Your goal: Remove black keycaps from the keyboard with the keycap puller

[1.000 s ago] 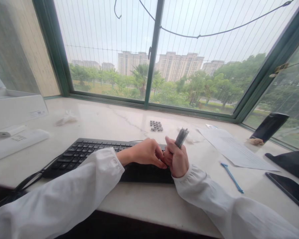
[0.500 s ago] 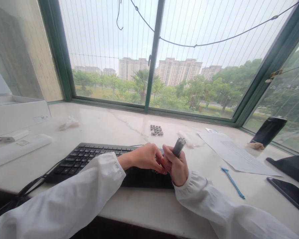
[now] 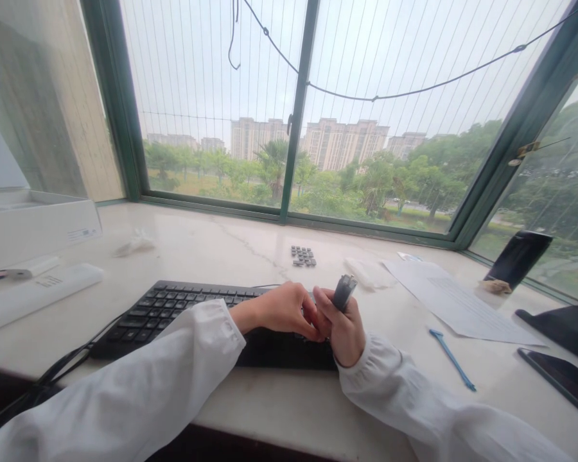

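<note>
A black keyboard (image 3: pixel 185 294) lies on the pale counter, its right part hidden under my hands. My right hand (image 3: pixel 344 327) is closed around a dark grey, stick-like tool (image 3: pixel 343 293), whose pale, uneven end points up out of the fist. My left hand (image 3: pixel 289 311) reaches across the keyboard with thumb and fingers pinched together, touching the right hand's fingertips. Whatever lies between those fingertips is hidden. Beyond the hands, several loose dark keycaps (image 3: pixel 303 256) sit in a small block of rows on the counter.
At the right are a blue plastic tool (image 3: pixel 453 359), a printed sheet (image 3: pixel 455 298), a dark phone-like slab (image 3: pixel 561 382) and an upright black object (image 3: pixel 520 260). A crumpled clear bag (image 3: pixel 366 273) lies behind my right hand. White boxes (image 3: pixel 38 221) stand left; a cable (image 3: pixel 62 369) runs off the keyboard.
The camera view has tilted up slightly, so everything sits a little lower. Both hands keep the same hold together over the keyboard; the grey tool leans slightly differently.
</note>
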Demonstrator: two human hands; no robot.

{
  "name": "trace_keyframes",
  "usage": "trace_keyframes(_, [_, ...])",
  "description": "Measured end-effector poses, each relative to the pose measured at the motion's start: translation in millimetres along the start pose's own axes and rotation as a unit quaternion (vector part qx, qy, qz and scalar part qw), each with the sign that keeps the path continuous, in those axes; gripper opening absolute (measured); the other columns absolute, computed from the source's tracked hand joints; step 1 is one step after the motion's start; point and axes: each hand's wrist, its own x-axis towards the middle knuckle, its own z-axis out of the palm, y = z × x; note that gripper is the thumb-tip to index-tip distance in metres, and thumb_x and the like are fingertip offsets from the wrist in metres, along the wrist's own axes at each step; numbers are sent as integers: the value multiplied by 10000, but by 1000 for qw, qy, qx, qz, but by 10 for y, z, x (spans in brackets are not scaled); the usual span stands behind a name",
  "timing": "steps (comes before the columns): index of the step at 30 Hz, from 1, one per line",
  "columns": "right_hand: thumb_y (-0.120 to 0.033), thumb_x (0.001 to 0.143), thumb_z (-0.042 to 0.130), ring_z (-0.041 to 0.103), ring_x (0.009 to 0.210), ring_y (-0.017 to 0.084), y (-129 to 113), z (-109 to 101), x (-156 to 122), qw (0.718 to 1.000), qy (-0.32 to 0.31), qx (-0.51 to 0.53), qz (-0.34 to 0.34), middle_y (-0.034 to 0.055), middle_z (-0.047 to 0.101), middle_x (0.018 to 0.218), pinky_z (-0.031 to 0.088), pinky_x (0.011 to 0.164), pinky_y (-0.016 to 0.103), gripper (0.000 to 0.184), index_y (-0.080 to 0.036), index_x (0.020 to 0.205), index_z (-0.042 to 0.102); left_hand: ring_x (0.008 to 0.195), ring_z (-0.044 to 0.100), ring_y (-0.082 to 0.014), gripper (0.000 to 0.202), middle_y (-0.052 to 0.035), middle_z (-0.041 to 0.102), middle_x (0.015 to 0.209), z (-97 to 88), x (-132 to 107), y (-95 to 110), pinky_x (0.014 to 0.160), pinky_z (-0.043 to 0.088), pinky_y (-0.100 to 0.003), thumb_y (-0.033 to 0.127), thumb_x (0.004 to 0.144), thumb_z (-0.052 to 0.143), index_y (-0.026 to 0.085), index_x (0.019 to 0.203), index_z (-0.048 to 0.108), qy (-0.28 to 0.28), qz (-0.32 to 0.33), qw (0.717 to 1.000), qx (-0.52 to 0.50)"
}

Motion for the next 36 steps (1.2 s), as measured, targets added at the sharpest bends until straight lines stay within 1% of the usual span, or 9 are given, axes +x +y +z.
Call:
trace_keyframes(4, [-487, 836, 568, 328, 403, 81, -9, -4, -1, 1000, -6, -27, -3, -42, 357, 397, 230, 394, 232, 477, -179, 494, 441, 662, 592, -126, 162, 9, 669, 678, -5, 6, -5, 580, 418, -192, 229, 643, 710, 143, 777, 739, -6, 2, 1000, -3])
trace_keyframes(7, [-490, 839, 562, 329, 399, 79, -12, -7, 5, 999, -7, -42, -2, -43, 361, 402, 244, 396, 230, 476, -180, 497, 445, 671, 597, -129, 162, 6, 671, 686, -5, 9, -12, 599, 433, -194, 231, 648, 712, 141, 780, 738, -6, 6, 1000, -9])
trace_keyframes(14, [-479, 833, 574, 301, 376, 73, 5, -6, 25, 1000, 6, -15, 21, -49, 344, 385, 222, 376, 231, 489, -186, 481, 406, 672, 605, -132, 163, 4, 676, 693, 0, 6, -20, 607, 435, -199, 234, 652, 713, 137, 781, 741, -4, 12, 1000, 1])
trace_keyframes(20, [-464, 856, 556, 352, 402, 86, 6, -15, 19, 999, -4, -39, 5, -46, 356, 392, 259, 402, 234, 476, -185, 493, 423, 681, 606, -133, 162, 1, 679, 702, 0, 5, -13, 604, 439, -196, 220, 650, 709, 138, 787, 738, -3, 12, 1000, -5])
trace_keyframes(24, [-452, 865, 546, 359, 417, 88, 13, -25, 24, 999, -9, -53, -5, -47, 359, 402, 276, 420, 237, 458, -184, 509, 438, 684, 603, -127, 149, 6, 678, 708, 1, 5, -5, 615, 443, -190, 214, 651, 710, 138, 778, 732, -5, 16, 1000, -10])
trace_keyframes(27, [-445, 863, 550, 364, 423, 87, 24, -28, 32, 998, -14, -58, -13, -45, 370, 412, 277, 423, 236, 456, -182, 509, 433, 688, 603, -124, 153, 10, 680, 718, 4, 8, -7, 611, 438, -184, 217, 650, 711, 140, 781, 732, -5, 24, 1000, -9])
trace_keyframes(32, [-439, 872, 540, 349, 404, 80, 27, -26, 31, 998, -3, -53, -16, -48, 351, 397, 266, 414, 233, 480, -185, 492, 393, 658, 592, -119, 157, 9, 674, 703, 11, 11, -20, 575, 419, -180, 224, 642, 715, 134, 769, 731, 4, 30, 1000, 4])
trace_keyframes(36, [-430, 875, 541, 372, 429, 85, 9, -33, 10, 996, -8, -85, -36, -40, 371, 413, 277, 427, 231, 470, -178, 496, 423, 657, 589, -120, 156, 9, 666, 684, 10, 7, -21, 575, 413, -182, 245, 653, 710, 135, 762, 731, 5, 27, 1000, 8])
